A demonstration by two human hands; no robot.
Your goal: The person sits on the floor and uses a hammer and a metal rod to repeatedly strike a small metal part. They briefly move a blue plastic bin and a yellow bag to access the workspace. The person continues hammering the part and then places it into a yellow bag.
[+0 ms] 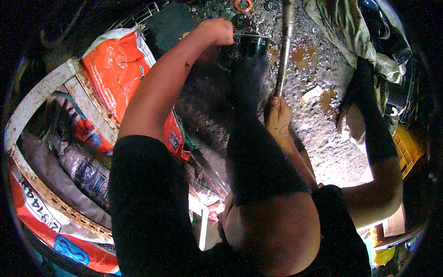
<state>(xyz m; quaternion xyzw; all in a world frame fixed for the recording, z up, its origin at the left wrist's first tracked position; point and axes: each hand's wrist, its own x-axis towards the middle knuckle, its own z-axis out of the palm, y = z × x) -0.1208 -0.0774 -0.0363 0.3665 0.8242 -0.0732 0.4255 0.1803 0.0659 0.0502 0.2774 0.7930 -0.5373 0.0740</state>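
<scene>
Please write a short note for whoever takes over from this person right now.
Left hand: fisted at the thin metal rim of a dark round object; what it pinches is hidden.
Right hand: gripping a metal bar that runs away over the wet, gritty ground.
Nearby: orange ring beyond the object, orange sack on the left.
Done: both grips set.
Left: the view does not show it.

An orange-and-white sack [113,76] leans at left above grey [83,171] and red printed bags [60,240].
</scene>
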